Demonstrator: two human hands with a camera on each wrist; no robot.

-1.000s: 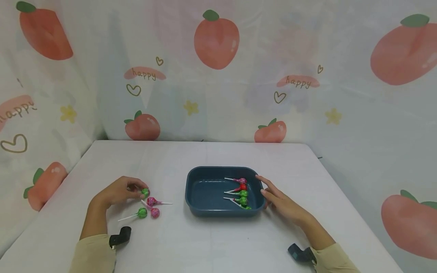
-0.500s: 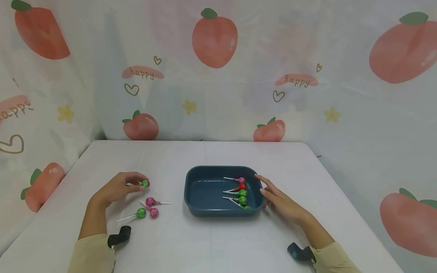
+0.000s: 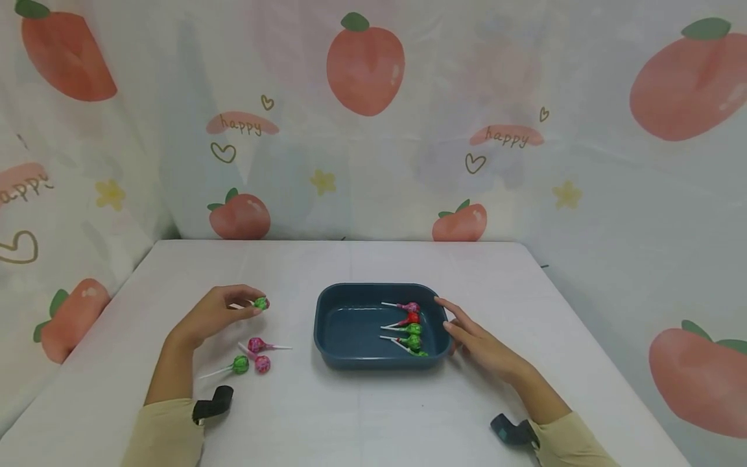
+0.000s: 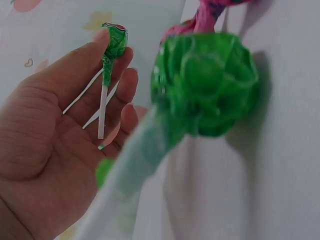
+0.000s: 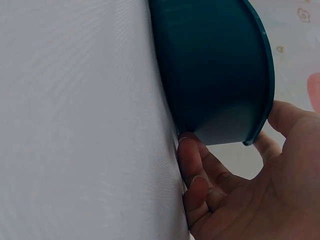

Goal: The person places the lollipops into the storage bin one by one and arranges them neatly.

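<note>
My left hand (image 3: 211, 315), raised over the table's left side, pinches a green lollipop (image 3: 260, 303) by its wrapped head between thumb and fingers. In the left wrist view the held lollipop's white stick (image 4: 102, 112) hangs down in front of the palm. Below that hand lie a green lollipop (image 3: 240, 364) and two pink lollipops, one (image 3: 256, 344) pointing its stick right. My right hand (image 3: 483, 347) touches the right end of a dark blue rectangular box (image 3: 379, 364). In the right wrist view its thumb meets the rim and its lower fingers rest beside the wall, near the table.
Inside the box, along its right half, lie several lollipops: a pink one (image 3: 411, 307), a red one (image 3: 413, 318) and green ones (image 3: 414, 342). The white table (image 3: 373, 421) ends at a fruit-printed cloth (image 3: 373, 162) behind and at both sides.
My left hand has lifted the green lollipop away from the pile, moving up and slightly right. The right hand has stayed at the box, which has not moved.
</note>
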